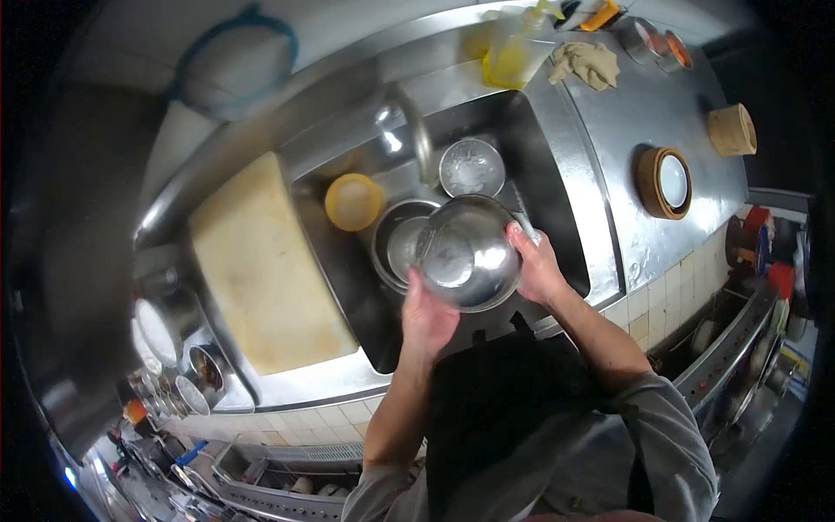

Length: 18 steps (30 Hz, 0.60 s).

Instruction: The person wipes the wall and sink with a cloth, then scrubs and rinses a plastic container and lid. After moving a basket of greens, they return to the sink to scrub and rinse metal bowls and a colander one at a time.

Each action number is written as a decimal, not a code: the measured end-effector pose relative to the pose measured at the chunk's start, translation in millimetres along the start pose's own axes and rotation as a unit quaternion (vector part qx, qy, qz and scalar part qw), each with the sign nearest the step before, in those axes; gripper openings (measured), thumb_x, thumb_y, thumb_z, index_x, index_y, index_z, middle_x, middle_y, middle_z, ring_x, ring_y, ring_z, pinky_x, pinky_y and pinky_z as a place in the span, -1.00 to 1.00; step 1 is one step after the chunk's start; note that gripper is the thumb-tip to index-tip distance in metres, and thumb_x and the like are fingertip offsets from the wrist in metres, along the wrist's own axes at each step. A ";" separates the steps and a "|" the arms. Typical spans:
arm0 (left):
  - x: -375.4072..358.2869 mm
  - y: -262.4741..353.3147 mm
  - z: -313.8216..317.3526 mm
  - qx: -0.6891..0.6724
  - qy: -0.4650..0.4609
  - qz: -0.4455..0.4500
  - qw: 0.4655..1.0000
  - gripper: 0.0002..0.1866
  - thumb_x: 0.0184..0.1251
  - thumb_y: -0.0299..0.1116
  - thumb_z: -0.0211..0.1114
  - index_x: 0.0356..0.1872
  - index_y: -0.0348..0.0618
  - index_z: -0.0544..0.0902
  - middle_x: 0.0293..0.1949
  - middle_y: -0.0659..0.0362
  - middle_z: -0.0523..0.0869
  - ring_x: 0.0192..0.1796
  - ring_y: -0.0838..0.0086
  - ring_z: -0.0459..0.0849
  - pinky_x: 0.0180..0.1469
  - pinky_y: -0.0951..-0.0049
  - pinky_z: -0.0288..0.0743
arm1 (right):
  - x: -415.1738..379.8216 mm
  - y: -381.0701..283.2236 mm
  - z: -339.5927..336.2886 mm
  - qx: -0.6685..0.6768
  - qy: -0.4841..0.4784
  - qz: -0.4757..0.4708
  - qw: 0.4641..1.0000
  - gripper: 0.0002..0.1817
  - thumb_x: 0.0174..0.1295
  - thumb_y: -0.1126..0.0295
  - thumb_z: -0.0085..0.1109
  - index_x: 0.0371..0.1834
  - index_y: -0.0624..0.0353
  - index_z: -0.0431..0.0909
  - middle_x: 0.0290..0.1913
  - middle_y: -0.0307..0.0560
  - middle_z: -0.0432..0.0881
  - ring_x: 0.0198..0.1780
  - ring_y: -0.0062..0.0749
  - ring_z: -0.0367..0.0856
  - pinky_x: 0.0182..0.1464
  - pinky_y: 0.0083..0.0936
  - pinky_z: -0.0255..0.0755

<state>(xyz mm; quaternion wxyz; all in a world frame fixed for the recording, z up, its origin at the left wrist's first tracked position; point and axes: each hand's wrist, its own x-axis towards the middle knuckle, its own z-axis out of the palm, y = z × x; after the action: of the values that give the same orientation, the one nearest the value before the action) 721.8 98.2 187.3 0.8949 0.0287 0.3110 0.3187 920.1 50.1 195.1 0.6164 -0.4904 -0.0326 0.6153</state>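
Observation:
A shiny round metal bowl (pixel 478 261) is held tilted over the sink between my two hands. My left hand (pixel 430 320) grips its lower left rim, slightly blurred. On the opposite side my right hand (pixel 537 265) has its fingers closed at the bowl's edge. A small pale thing (pixel 527 228) shows beside those fingers; I cannot make out what it is. Partly hidden under the held bowl, a metal pot (pixel 380 252) stands in the sink. Behind it a wet metal bowl (pixel 472 167) lies near the faucet (pixel 423 148).
The sink (pixel 557 200) also holds a yellow container (pixel 354 202). A large cutting board (pixel 265 270) lies to the left, with metal pots (pixel 165 331) beyond it. On the right counter are a bamboo steamer (pixel 648 183), a cloth (pixel 587 65) and a yellow liquid bottle (pixel 513 61).

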 end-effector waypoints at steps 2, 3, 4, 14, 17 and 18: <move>-6.4 7.1 14.7 0.067 -0.027 0.085 0.994 -0.40 0.62 0.01 0.15 0.49 -0.08 0.35 0.43 0.09 0.51 0.45 0.23 0.49 0.51 -0.02 0.32 | 13.5 20.6 -36.8 -0.065 0.055 0.022 0.996 -0.50 0.51 0.06 0.19 0.22 0.30 0.54 0.08 0.02 0.67 0.04 -0.37 0.68 0.10 -0.32 0.60; -9.9 3.4 26.5 0.131 -0.027 0.113 0.985 -0.47 0.59 -0.13 0.21 0.44 -0.13 0.41 0.36 0.09 0.58 0.37 0.25 0.57 0.43 0.06 0.43 | 17.9 39.7 -64.8 -0.165 0.110 0.081 0.977 -0.51 0.56 0.06 0.08 0.23 0.30 0.54 0.09 -0.01 0.67 0.07 -0.38 0.66 0.13 -0.32 0.56; -10.4 -3.1 35.6 0.193 -0.026 0.145 0.970 -0.53 0.56 -0.28 0.28 0.38 -0.18 0.46 0.29 0.09 0.64 0.29 0.27 0.65 0.34 0.13 0.54 | 14.4 46.4 -67.3 -0.164 0.109 0.082 0.977 -0.51 0.56 0.06 0.08 0.23 0.30 0.54 0.09 -0.01 0.67 0.07 -0.38 0.66 0.13 -0.32 0.56; 132.6 -65.0 12.7 0.834 -0.146 0.046 0.530 -0.46 0.37 -0.52 0.11 0.40 -0.26 0.42 0.21 -0.23 0.64 0.28 -0.12 0.59 0.28 -0.04 0.48 | -3.1 6.9 -84.3 -0.017 0.060 0.144 0.988 -0.33 0.55 -0.07 -0.03 0.42 0.31 0.34 0.18 0.08 0.62 0.17 -0.14 0.66 0.05 -0.03 0.73; 172.2 -57.3 -7.9 0.871 -0.129 -0.048 0.471 -0.42 0.36 -0.55 0.12 0.44 -0.21 0.38 0.22 -0.23 0.64 0.30 -0.14 0.58 0.35 -0.02 0.44 | -2.9 6.7 -89.8 -0.009 0.048 0.139 0.989 -0.35 0.53 0.01 0.04 0.44 0.33 0.31 0.15 0.14 0.61 0.12 -0.06 0.69 -0.02 -0.07 0.78; 184.2 -61.0 -34.7 0.866 -0.116 0.047 0.485 -0.39 0.37 -0.49 0.17 0.47 -0.22 0.35 0.29 -0.23 0.58 0.36 -0.13 0.53 0.43 -0.01 0.37 | -1.5 6.6 -93.0 -0.008 0.049 0.137 0.989 -0.35 0.53 0.01 0.04 0.44 0.33 0.31 0.15 0.14 0.61 0.12 -0.06 0.69 -0.02 -0.07 0.78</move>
<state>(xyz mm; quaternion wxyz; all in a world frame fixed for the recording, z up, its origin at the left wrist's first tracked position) 846.7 153.0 45.0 0.4301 0.8401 0.3217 -0.0764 974.8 -5.1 143.6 0.5230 -0.5244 0.0604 0.6692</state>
